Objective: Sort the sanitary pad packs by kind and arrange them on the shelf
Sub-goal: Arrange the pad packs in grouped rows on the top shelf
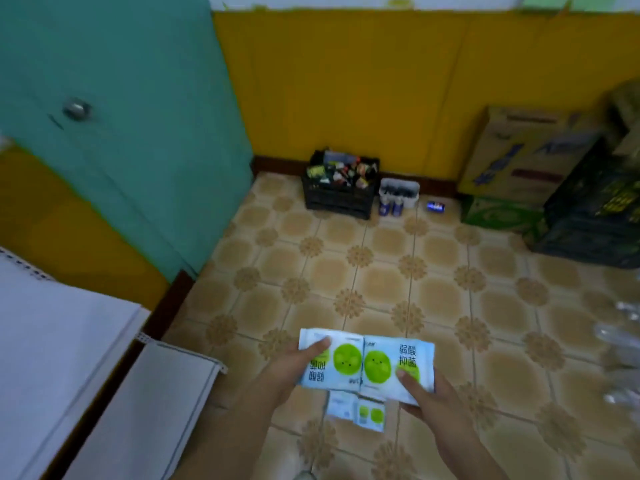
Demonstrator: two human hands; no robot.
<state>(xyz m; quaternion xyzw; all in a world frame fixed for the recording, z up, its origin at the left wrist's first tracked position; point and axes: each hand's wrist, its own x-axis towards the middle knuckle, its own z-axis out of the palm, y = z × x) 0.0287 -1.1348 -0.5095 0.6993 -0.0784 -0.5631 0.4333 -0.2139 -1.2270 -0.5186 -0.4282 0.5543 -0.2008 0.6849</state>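
I hold two light-blue sanitary pad packs with green round faces side by side above the tiled floor. My left hand grips the left pack, thumb on its top face. My right hand grips the right pack, thumb over its lower front. Below them on the floor lie more packs of the same kind. The white shelf stands at the lower left, its boards bare where visible.
A teal door and yellow wall stand ahead. A black crate of goods and a white tub sit by the wall. Cardboard boxes and a dark crate fill the right. Clear plastic items lie at the right edge.
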